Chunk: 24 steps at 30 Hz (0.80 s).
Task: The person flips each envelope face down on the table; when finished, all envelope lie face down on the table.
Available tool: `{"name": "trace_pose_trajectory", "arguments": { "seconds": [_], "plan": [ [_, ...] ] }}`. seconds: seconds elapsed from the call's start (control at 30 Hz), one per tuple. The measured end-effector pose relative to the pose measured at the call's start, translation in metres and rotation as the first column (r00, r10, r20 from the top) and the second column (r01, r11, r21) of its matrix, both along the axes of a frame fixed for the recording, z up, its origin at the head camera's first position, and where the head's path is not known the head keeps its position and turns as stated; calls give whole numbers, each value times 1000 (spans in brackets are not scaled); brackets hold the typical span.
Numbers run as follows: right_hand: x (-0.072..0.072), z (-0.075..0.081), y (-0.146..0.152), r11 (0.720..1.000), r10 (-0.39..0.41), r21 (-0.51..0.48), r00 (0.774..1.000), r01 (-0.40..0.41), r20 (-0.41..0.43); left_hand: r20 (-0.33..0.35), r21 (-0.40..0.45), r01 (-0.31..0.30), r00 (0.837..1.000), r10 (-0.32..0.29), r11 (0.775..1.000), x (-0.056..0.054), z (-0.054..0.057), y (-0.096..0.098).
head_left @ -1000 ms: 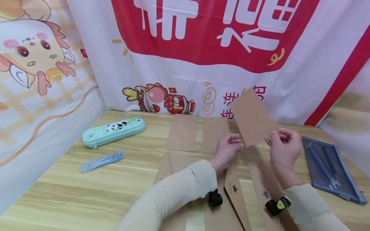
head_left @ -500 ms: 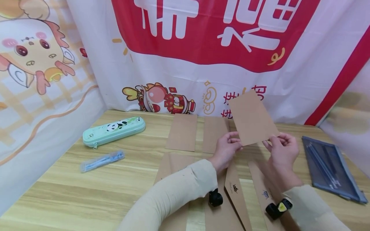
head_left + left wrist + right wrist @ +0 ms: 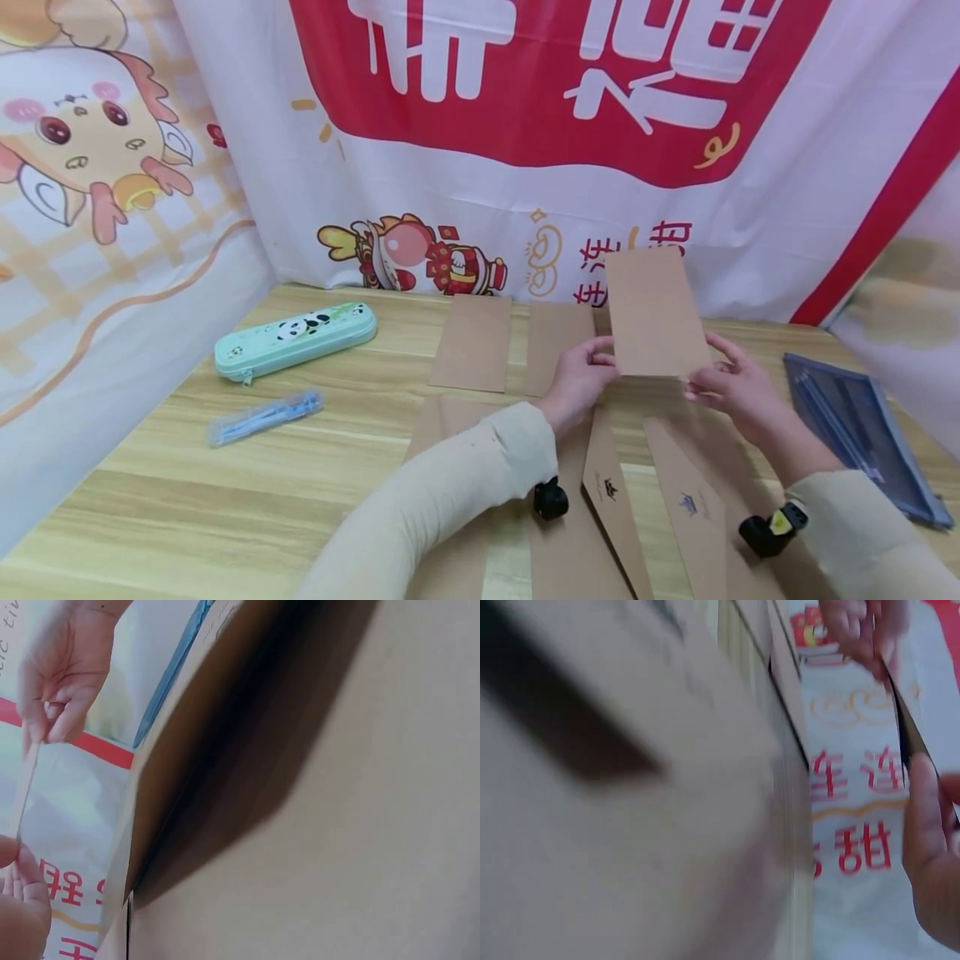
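A plain brown card [image 3: 656, 312] is being held up above the far part of the desk [image 3: 150, 517], partly covering the red lettering on the cloth backdrop [image 3: 480, 167]. The fingers of the left hand [image 3: 585, 371] are pinching its lower left edge, while those of the right hand [image 3: 733, 383] are pinching it near the lower right corner. Just left of the held card, two more brown cards [image 3: 471, 343] are lying flat side by side. Nearer the person, brown envelopes [image 3: 562, 554] are lying beneath the forearms, two of them showing crown-printed flaps. Further left, a mint panda pencil case [image 3: 296, 340] is resting behind a clear case with blue contents [image 3: 266, 418]. A dark blue mesh pouch [image 3: 862, 433] is lying to the right.
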State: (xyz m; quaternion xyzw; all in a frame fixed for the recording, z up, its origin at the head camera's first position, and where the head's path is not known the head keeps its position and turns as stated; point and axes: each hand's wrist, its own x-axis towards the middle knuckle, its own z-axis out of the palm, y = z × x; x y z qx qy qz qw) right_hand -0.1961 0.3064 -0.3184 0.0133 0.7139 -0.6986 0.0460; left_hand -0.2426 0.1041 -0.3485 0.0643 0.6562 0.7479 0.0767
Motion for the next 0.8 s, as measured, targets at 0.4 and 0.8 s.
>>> {"name": "trace_pose_trajectory", "arguments": {
  "seconds": [0.4,0.8],
  "plan": [
    [-13,-17,35,972,187,110,963,-210,192,143,-202,207,973,-180,957,-9,-1,6],
    [-16,-37,45,962,212,107,936,-250,282,240,-168,257,947,-213,952,-8,-13,11]
  ]
}}
